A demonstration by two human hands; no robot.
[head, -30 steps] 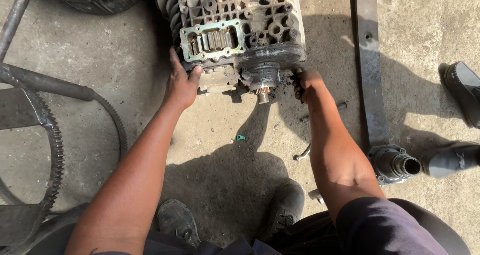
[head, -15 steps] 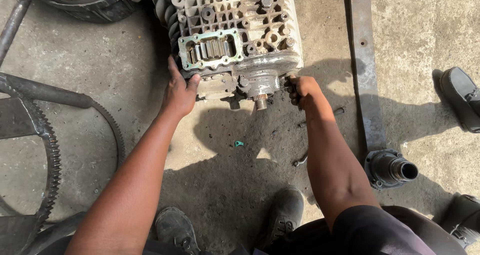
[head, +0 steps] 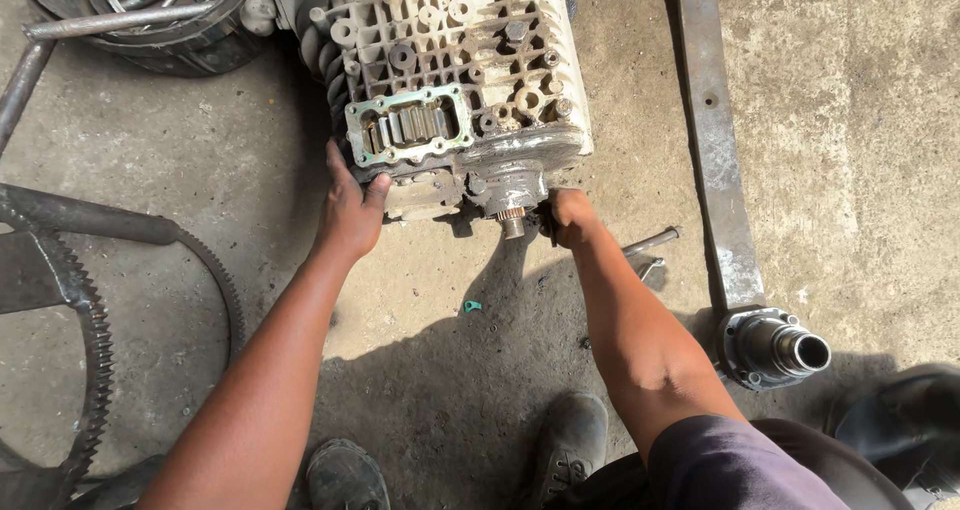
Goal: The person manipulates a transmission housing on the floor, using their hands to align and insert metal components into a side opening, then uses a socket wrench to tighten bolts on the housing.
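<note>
A large pale metal gearbox housing (head: pixel 470 60) lies on the concrete floor ahead of me. It has ribbed walls and an open rectangular port showing gears (head: pixel 410 125). A short splined shaft (head: pixel 513 222) sticks out of its near end. My left hand (head: pixel 350 210) grips the housing's near left edge just below the port. At the near right corner beside the shaft, my right hand (head: pixel 572 218) is closed around a dark part of the housing. My two shoes (head: pixel 570 440) show at the bottom.
A toothed ring gear (head: pixel 95 340) and a steel bar (head: pixel 90 225) lie at the left. A tyre with tools in it (head: pixel 150 15) sits at the top left. A flat steel bar (head: pixel 715 140) and a hub (head: pixel 775 348) lie at the right, a wrench (head: pixel 652 242) near my right forearm.
The view has shifted so the gearbox sits lower and closer in frame. Both hands have stayed on the gearbox's near end. The shoe at the right edge has gone out of view.
</note>
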